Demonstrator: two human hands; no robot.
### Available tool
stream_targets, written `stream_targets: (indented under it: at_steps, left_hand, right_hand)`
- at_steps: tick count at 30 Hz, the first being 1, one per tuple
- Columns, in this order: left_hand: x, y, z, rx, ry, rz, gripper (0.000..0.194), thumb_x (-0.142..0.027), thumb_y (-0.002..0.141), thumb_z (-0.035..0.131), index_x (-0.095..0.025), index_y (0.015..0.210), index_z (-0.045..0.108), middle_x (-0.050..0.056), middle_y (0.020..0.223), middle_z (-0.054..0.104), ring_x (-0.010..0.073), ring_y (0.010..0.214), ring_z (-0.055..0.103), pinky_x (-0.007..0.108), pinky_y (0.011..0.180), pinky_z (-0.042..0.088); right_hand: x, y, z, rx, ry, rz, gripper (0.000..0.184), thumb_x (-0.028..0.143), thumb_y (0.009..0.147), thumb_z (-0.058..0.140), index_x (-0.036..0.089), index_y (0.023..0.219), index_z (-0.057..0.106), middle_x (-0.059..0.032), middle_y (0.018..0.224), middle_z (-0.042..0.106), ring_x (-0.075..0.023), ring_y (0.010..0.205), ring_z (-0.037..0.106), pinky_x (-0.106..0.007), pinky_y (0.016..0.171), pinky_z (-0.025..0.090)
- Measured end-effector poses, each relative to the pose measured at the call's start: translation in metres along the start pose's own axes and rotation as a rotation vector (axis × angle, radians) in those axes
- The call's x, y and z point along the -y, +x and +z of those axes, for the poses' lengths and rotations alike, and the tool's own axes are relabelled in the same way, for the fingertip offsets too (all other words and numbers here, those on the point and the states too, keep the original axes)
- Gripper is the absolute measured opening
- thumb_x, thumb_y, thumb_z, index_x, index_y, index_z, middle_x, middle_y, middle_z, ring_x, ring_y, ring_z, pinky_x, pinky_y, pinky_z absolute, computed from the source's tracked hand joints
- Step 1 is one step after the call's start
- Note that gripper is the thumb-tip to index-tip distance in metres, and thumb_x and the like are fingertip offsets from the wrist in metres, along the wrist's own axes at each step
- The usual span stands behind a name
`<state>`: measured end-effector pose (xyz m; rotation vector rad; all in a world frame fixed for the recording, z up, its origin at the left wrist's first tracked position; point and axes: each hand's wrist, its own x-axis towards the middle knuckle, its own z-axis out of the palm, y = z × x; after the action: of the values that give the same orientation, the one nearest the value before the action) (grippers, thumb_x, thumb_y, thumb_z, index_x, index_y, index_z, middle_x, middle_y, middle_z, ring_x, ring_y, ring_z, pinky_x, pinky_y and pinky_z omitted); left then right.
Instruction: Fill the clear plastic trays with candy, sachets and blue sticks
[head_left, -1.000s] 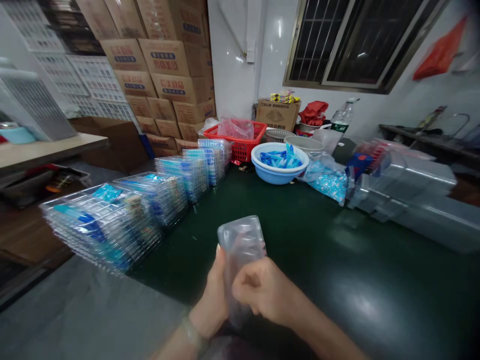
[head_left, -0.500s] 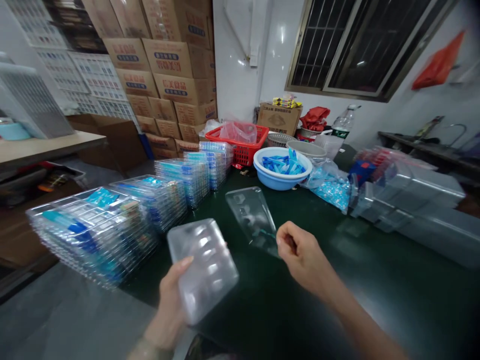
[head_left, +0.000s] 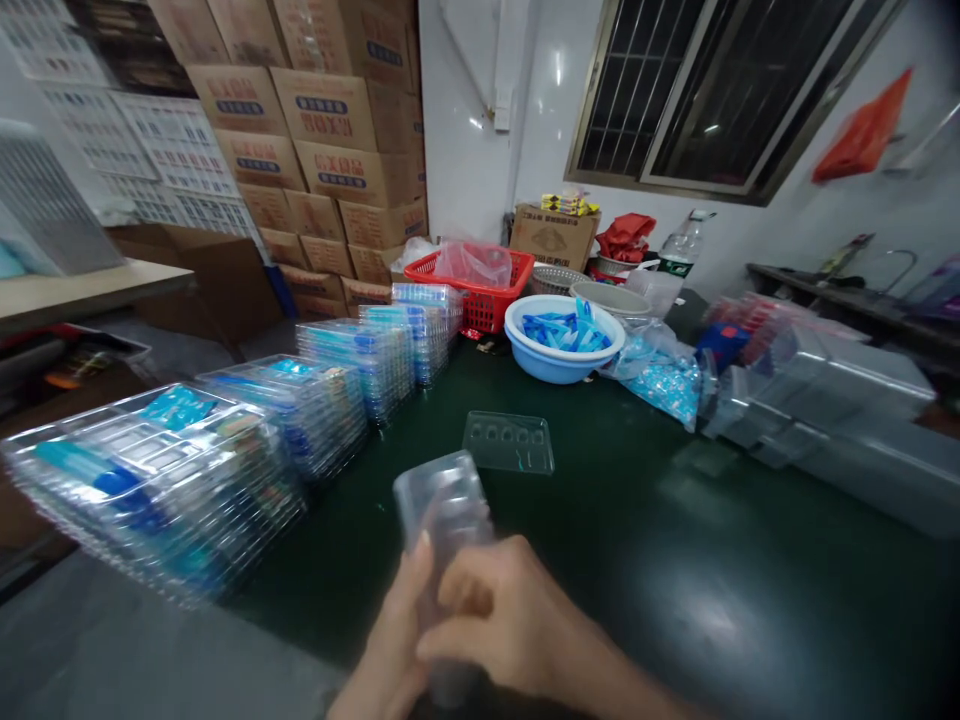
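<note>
My left hand (head_left: 397, 620) is closed around a stack of clear plastic blister trays (head_left: 442, 500), held tilted above the dark green table with the thumb along one side. My right hand (head_left: 502, 610) is at the near part of that stack, its fingers curled in a pinch against the edge; motion blurs the fingertips. Just beyond the stack, a single clear plastic tray (head_left: 508, 442) with a row of round dimples lies flat on the table, a thin teal mark showing at its right end.
Stacks of filled clear trays (head_left: 157, 490) line the table's left edge. Toward the back stand a red basket (head_left: 480, 300), a blue basin (head_left: 559, 368) of blue pieces and a bag of small blue packets (head_left: 660, 380). Clear plastic boxes (head_left: 840, 390) sit at the right.
My right hand has let go of the single tray, which now lies flat on the table. It has moved left and toward me to the stack, which my left hand has turned.
</note>
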<state>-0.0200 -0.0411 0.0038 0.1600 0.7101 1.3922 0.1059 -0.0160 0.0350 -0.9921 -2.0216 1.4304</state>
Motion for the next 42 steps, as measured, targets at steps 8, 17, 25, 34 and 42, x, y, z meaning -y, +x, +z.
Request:
stream_targets:
  at_steps: [8, 17, 25, 34, 42]
  left_hand:
    - [0.007, -0.001, 0.005, 0.178, 0.143, -0.073, 0.061, -0.053, 0.078, 0.038, -0.004, 0.109, 0.054, 0.013, 0.05, 0.063, 0.0234, 0.037, 0.057, 0.032, 0.038, 0.044]
    - [0.01, -0.001, 0.003, 0.159, 0.162, -0.082, 0.063, -0.058, 0.075, 0.038, -0.002, 0.075, 0.066, 0.007, 0.031, 0.051, 0.0215, 0.033, 0.053, 0.032, 0.04, 0.043]
    - [0.01, -0.004, 0.0, 0.207, 0.144, -0.073, 0.063, -0.057, 0.078, 0.034, -0.002, 0.08, 0.066, 0.009, 0.033, 0.055, 0.0207, 0.032, 0.053, 0.03, 0.038, 0.042]
    - [0.006, -0.001, -0.005, 0.133, 0.073, 0.012, 0.031, -0.035, 0.077, 0.053, -0.009, 0.088, 0.066, 0.009, 0.067, 0.067, 0.0202, 0.062, 0.063, 0.03, 0.059, 0.049]
    - [-0.003, -0.005, -0.014, 0.132, 0.062, -0.089, 0.023, -0.024, 0.076, 0.052, -0.007, 0.085, 0.066, 0.01, 0.069, 0.068, 0.0209, 0.063, 0.063, 0.03, 0.06, 0.05]
  right_hand:
    - [-0.008, 0.014, -0.005, 0.207, 0.371, 0.119, 0.022, 0.032, 0.072, 0.061, 0.01, 0.067, 0.06, -0.0007, 0.06, 0.06, -0.0042, 0.038, 0.047, -0.014, 0.032, 0.032]
    - [-0.005, 0.012, 0.001, 0.164, 0.449, 0.139, 0.026, 0.035, 0.07, 0.063, 0.011, 0.065, 0.057, 0.0022, 0.054, 0.056, -0.0039, 0.037, 0.046, -0.014, 0.032, 0.032]
    - [-0.006, 0.015, -0.001, 0.254, 0.527, 0.104, 0.021, 0.029, 0.074, 0.058, 0.01, 0.065, 0.059, 0.0029, 0.049, 0.055, -0.0053, 0.038, 0.048, -0.014, 0.034, 0.035]
    - [0.001, 0.009, 0.008, 0.084, 0.383, 0.017, 0.015, 0.02, 0.077, 0.052, 0.013, 0.064, 0.049, 0.005, 0.056, 0.045, -0.0035, 0.047, 0.039, -0.015, 0.042, 0.029]
    - [0.011, 0.002, 0.001, 0.125, 0.296, 0.071, 0.011, 0.019, 0.079, 0.045, 0.016, 0.068, 0.046, 0.0057, 0.054, 0.039, -0.0048, 0.047, 0.032, -0.017, 0.041, 0.024]
